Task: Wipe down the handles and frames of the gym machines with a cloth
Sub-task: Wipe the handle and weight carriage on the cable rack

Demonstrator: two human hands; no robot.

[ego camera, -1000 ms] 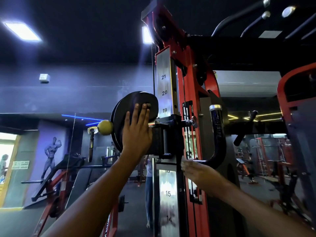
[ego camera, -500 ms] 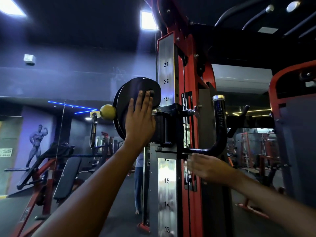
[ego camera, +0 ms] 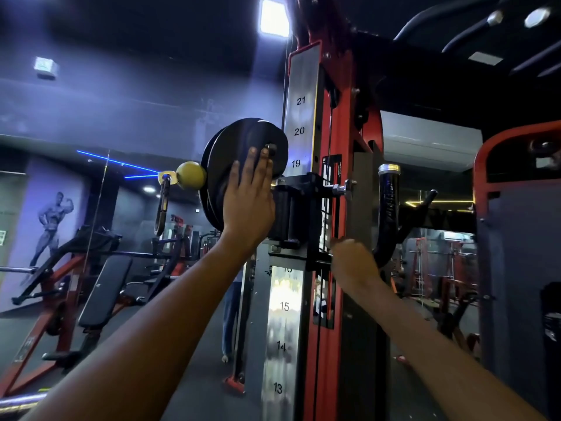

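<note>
Open air fills the upper left of the frame, left of the black pulley wheel [ego camera: 243, 174]. The yellow ball stopper [ego camera: 190, 175] and its hanging carabiner [ego camera: 162, 205] jut into that space. At centre, the red upright [ego camera: 340, 208] and curved black handle [ego camera: 388, 214] block passage rightward; between them is a narrow gap.

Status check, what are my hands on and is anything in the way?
Left hand flat on the black pulley. Right hand curled at the handle base, grip unclear. No cloth visible. Nothing blocking.
</note>
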